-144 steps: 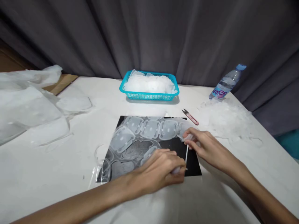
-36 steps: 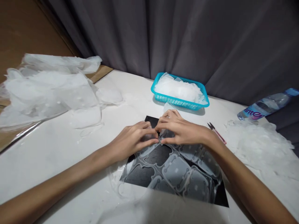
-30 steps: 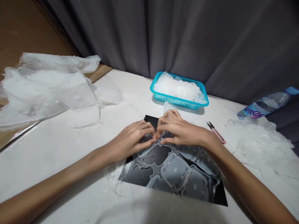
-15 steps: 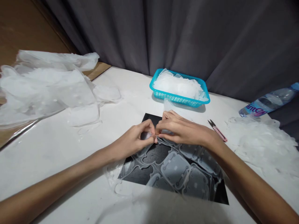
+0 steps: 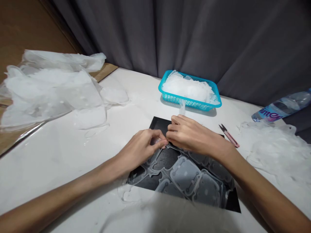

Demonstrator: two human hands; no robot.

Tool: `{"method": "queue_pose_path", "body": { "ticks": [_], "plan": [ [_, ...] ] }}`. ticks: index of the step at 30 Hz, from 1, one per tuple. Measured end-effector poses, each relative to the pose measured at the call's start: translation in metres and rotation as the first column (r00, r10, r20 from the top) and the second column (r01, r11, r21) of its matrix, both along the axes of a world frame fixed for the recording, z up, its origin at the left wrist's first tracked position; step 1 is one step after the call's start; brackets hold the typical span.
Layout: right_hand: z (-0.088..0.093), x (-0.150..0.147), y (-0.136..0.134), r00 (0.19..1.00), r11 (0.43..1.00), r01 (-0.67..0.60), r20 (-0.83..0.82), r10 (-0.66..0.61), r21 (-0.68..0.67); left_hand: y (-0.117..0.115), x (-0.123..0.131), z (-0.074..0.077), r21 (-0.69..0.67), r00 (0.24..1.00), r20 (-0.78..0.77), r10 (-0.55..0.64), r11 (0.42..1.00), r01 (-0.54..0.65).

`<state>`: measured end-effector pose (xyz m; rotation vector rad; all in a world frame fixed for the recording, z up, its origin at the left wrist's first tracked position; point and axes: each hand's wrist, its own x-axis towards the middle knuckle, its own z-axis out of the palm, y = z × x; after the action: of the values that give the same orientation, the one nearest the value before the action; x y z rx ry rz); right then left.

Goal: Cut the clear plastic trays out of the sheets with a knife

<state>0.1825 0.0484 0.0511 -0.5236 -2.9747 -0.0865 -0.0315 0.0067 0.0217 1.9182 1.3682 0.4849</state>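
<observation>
Left hand (image 5: 147, 145) pinching the translucent sheet (image 5: 186, 173), right hand (image 5: 188, 132) curled close, its grip hidden; white table (image 5: 60, 165) below, grey curtain (image 5: 189, 35) at twelve o'clock, cardboard (image 5: 26, 26) at ten!

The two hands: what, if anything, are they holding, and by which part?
The left hand appears to pinch the translucent sheet by its far edge; whether the right hand holds it too is hidden.
</observation>
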Motion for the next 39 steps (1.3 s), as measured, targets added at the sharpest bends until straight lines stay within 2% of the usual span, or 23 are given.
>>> {"method": "queue_pose_path", "body": {
  "ticks": [3, 6, 9, 15, 17, 20, 23, 26, 28, 32, 39],
  "plan": [
    [-0.006, -0.003, 0.001, 1.000, 0.998, -0.001, 0.002, 0.000, 0.070, -0.001, 0.003, 0.000, -0.039, 0.999, 0.042, 0.008, 0.999, -0.006],
    [-0.013, -0.002, 0.009, 0.997, 0.992, 0.073, 0.002, -0.074, 0.098, -0.009, 0.008, 0.002, -0.085, 0.991, 0.113, -0.075, 0.993, 0.085],
    [-0.015, 0.003, 0.016, 0.992, 0.991, 0.126, -0.020, -0.125, 0.039, -0.012, 0.007, 0.007, -0.010, 0.982, 0.062, -0.179, 0.984, 0.180],
    [-0.017, 0.004, 0.021, 0.986, 0.994, 0.112, -0.126, -0.110, 0.004, 0.009, -0.013, 0.009, 0.119, 0.983, -0.038, -0.182, 0.976, 0.185],
    [-0.015, 0.006, 0.021, 0.979, 0.995, 0.086, -0.179, -0.095, -0.058, 0.011, -0.012, 0.006, 0.165, 0.976, -0.101, -0.194, 0.964, 0.209],
    [-0.001, 0.012, 0.017, 0.968, 0.973, 0.006, -0.243, -0.064, -0.233, 0.006, -0.003, 0.002, 0.269, 0.958, -0.190, -0.216, 0.927, 0.262],
    [0.016, 0.021, 0.010, 0.980, 0.891, -0.033, -0.188, -0.059, -0.453, -0.001, 0.005, -0.002, 0.364, 0.932, -0.229, -0.280, 0.864, 0.348],
    [0.024, 0.030, 0.006, 0.994, 0.790, 0.024, -0.073, -0.087, -0.612, -0.007, 0.012, -0.008, 0.408, 0.919, -0.219, -0.327, 0.825, 0.390],
    [0.021, 0.034, 0.007, 0.995, 0.750, 0.080, 0.007, -0.100, -0.657, -0.011, 0.016, -0.014, 0.437, 0.935, -0.226, -0.275, 0.829, 0.349],
    [0.009, 0.037, 0.013, 0.992, 0.705, 0.126, 0.079, -0.098, -0.698, -0.018, 0.023, -0.022, 0.426, 0.957, -0.230, -0.180, 0.865, 0.265],
    [0.009, 0.033, 0.015, 0.994, 0.693, 0.111, 0.066, -0.091, -0.712, -0.019, 0.027, -0.020, 0.263, 0.983, -0.100, -0.154, 0.949, 0.175]
  ]
}}
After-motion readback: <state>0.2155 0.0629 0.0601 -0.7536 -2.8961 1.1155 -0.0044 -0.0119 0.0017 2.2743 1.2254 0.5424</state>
